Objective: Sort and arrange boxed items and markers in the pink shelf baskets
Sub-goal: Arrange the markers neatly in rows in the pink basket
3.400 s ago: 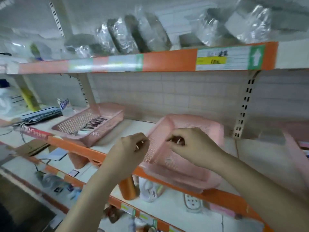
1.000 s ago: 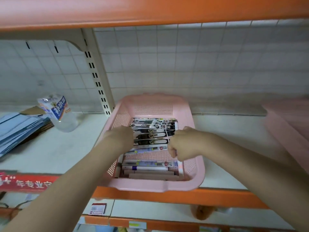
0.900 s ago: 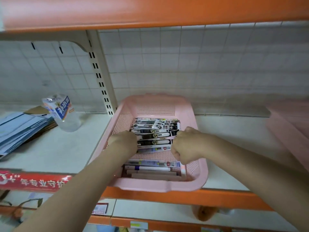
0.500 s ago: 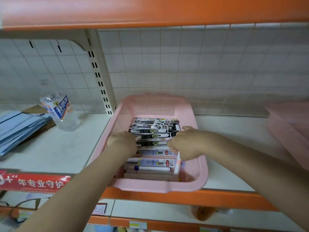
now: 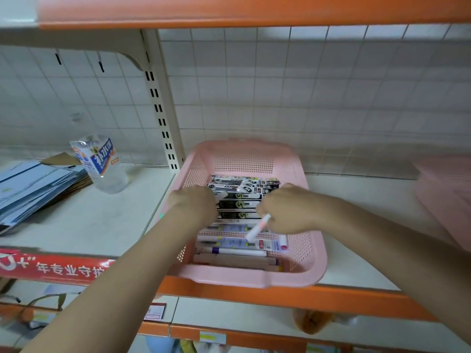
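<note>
A pink mesh basket (image 5: 314, 261) stands at the front edge of the white shelf. Black and white boxed items (image 5: 240, 197) lie in rows at its back, and loose markers (image 5: 237, 250) and lighter boxes lie at its front. My left hand (image 5: 193, 203) is inside the basket with its fingers curled at the left ends of the black boxes, and a white tip shows beside its fingers. My right hand (image 5: 285, 207) grips a white marker (image 5: 257, 228) that sticks out down and to the left, and rests at the right ends of the boxes.
A clear plastic bottle (image 5: 100, 163) with a blue and white label leans left of the basket, beside a stack of blue flat packs (image 5: 33, 187). A second pink basket (image 5: 446, 194) sits at the right edge. An orange shelf (image 5: 229, 11) runs overhead.
The white marker in my right hand has swung from pointing down to pointing down-left. Both hands have stayed at the ends of the black boxes.
</note>
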`<state>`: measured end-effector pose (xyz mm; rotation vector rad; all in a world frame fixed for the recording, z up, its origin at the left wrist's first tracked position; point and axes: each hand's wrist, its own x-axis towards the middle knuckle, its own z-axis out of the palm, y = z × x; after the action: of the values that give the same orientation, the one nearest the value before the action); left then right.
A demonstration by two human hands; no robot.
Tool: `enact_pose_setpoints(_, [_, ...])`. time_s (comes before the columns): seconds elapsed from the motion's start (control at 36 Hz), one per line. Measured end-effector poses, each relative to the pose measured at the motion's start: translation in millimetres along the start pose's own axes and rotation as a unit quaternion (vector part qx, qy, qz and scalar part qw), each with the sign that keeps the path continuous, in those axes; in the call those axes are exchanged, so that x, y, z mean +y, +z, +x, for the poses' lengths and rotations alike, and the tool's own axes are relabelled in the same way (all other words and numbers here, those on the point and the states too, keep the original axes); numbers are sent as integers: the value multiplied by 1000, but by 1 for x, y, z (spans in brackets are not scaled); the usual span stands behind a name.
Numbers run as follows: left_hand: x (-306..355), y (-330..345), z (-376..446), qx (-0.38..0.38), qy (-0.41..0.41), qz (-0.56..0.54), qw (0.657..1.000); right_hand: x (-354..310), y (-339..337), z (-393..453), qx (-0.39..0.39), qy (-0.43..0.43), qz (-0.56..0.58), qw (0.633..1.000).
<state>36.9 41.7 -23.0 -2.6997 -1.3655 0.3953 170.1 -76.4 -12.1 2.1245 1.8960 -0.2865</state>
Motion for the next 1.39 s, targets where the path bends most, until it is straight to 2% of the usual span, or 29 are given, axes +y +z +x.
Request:
enact_pose_setpoints(0.06, [1, -2, 0, 8, 2, -11, 1000, 1, 0, 6, 54, 32, -2, 998])
enact_pose_setpoints(0.11, [2, -4, -1, 17, 9, -19, 1000, 1, 2, 10, 69, 63, -23, 995])
enact_pose_setpoints(0.22, [1, -6, -2, 32, 27, -37, 998, -1, 8, 19, 23, 115, -112, 987])
enact_pose_setpoints(0.33, [-2, -7, -3, 34, 42, -87, 995, -11, 10, 24, -6, 151, -122, 981])
enact_pose_setpoints(0.56, [-8, -6, 0, 5, 94, -270, 958, -27, 15, 31, -16, 249, -26, 968])
enact_pose_setpoints(0.81, [-10, -5, -3, 32, 112, -278, 954, -36, 18, 32, 3, 310, 49, 950])
enact_pose_setpoints(0.89, [-11, -5, -3, 33, 112, -277, 954, -35, 14, 28, 18, 317, 60, 946])
enact_pose_setpoints(0.97, [-13, -8, 0, 44, 97, -272, 957, -34, 5, 21, 20, 317, 21, 948])
enact_pose_setpoints(1.22, [-3, -22, -5, 72, 101, -297, 947, -20, -18, -26, 69, 252, 50, 964])
enact_pose_setpoints(1.39, [21, -43, -19, 107, 111, -293, 944, -6, -25, -71, 144, 234, 83, 958])
